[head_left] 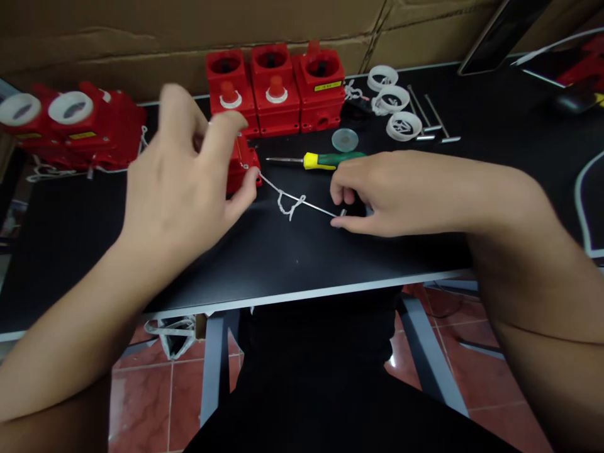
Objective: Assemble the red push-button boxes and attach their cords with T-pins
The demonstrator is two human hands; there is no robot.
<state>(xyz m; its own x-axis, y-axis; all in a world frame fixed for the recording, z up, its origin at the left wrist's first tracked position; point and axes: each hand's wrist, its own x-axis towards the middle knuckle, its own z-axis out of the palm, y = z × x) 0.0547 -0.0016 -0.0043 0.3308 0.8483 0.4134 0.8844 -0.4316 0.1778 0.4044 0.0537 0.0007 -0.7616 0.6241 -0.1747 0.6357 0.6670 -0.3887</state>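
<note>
My left hand [177, 179] is over a red box [243, 160], which it mostly hides. Its fingers are apart and slightly blurred, with the thumb at the box's right edge. White cord runs from beside that thumb to a small T-shaped metal hammer [318, 207], and a loose loop of cord [287, 204] hangs around its thin shaft. My right hand [377, 192] has its thumb and curled fingers closed around the hammer's head end, just above the black table. A screwdriver [325, 161] with a green and yellow handle lies behind, partly covered by the right hand.
Red boxes stand at the back [278, 94] and on the left [94, 129]. A clear disc [345, 139], several white rings [403, 126] and two more T-shaped hammers [438, 119] lie at the back right. Cardboard [189, 38] lines the rear; the table's pale front edge [306, 292] is near me.
</note>
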